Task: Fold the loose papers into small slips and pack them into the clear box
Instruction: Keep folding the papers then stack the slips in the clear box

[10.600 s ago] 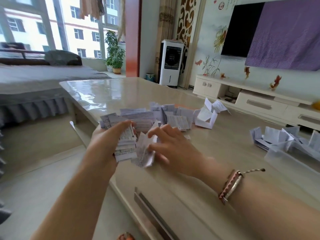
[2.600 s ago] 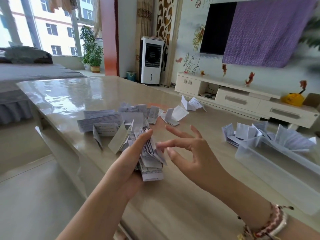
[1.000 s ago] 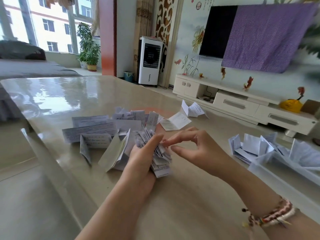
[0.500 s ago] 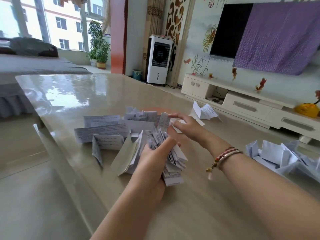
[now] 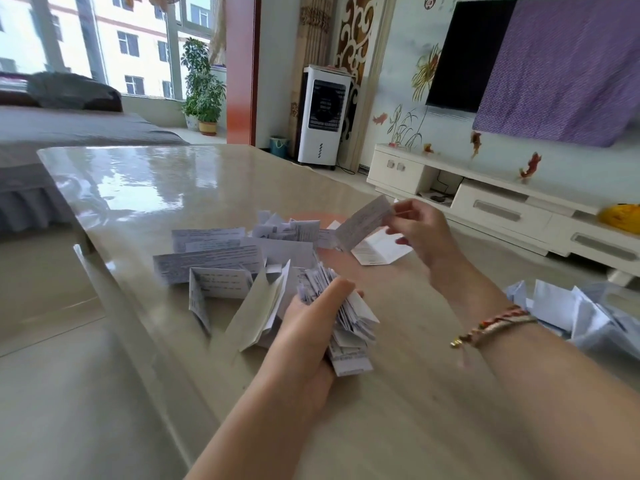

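We note the left hand (image 5: 311, 327) clamped around a thick bundle of folded slips (image 5: 343, 323), thumb across the top and fingers underneath, held low over the table (image 5: 145, 181). The right hand (image 5: 420, 232) is raised beyond the bundle, thumb and fingertips pinched narrowly on one end of a single folded paper (image 5: 363, 221), which hangs clear of the table. The loose papers (image 5: 221, 258) lie scattered just beyond and left of the bundle, some flat, some tented. A second heap of folded slips (image 5: 568, 313) lies at the frame's right edge, well apart from the bundle; we cannot make out the clear box there. Bare tabletop stretches beyond the loose papers to the far edge. Print on the papers is too fine to read.
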`<state>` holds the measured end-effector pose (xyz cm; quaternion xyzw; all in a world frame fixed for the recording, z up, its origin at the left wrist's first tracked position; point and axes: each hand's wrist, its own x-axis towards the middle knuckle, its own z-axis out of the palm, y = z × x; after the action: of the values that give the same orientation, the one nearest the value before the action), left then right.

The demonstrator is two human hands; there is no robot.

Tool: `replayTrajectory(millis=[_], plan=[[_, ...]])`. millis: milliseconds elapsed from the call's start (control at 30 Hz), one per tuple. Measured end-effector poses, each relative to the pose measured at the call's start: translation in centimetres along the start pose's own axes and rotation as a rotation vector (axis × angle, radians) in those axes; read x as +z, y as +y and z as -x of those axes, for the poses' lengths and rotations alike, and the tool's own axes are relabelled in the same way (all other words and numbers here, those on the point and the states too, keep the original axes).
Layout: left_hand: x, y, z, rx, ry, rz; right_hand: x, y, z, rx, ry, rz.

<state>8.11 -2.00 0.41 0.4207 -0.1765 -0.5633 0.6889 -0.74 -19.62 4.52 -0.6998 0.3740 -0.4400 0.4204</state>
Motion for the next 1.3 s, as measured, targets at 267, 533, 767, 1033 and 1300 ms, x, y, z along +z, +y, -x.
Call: replayTrajectory(millis=[267, 533, 767, 1033, 1300], plan=[[0.1, -0.2, 0.9, 0.008, -0.015, 0.071, -2.1, -1.3, 7.1, -0.137, -0.355, -0.004], [-0.1, -0.4, 0.7, 0.027, -0.044, 0.084, -5.5, 0.1, 6.0, 0.030, -0.464, -0.379], [0.9, -0.7, 0.7, 0.098, -0.097, 0.074, -1.8, -1.0, 7.9, -0.297, -0.228, 0.061], [1.0, -0.1, 2.1, 0.144, -0.161, 0.163, -1.3, -1.7, 11.4, -0.722, -0.105, 0.465], [-0.8, 1.0, 5.5, 0.167, -0.030, 0.089, -0.9, -3.7, 15.0, -0.695, -0.156, 0.479]])
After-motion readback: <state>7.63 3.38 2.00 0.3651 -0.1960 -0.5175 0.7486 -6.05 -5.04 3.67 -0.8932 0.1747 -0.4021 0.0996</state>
